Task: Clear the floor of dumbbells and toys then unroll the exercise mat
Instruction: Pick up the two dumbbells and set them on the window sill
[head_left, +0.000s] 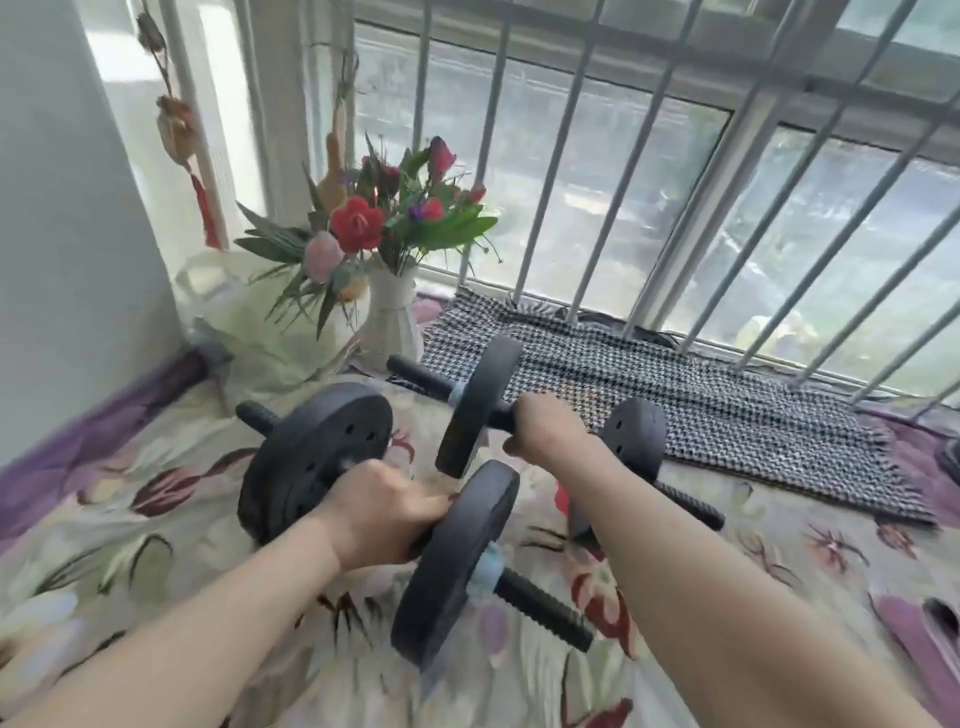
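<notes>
Two black dumbbells with round plates and threaded bar ends are over a floral cloth. My left hand (382, 512) is closed around the bar of the nearer dumbbell (311, 457), between its two plates. My right hand (545, 428) grips the bar of the farther dumbbell (480, 400), whose second plate shows just right of my wrist. Whether the dumbbells rest on the cloth or hang just above it I cannot tell. No exercise mat and no toys are in view.
A white vase of artificial flowers (389, 322) stands at the back, with a pale plastic bag (249, 322) to its left by the wall. A black-and-white houndstooth cloth (675, 384) lies along the window's white bars (654, 249). The floral cloth (156, 509) covers the surface.
</notes>
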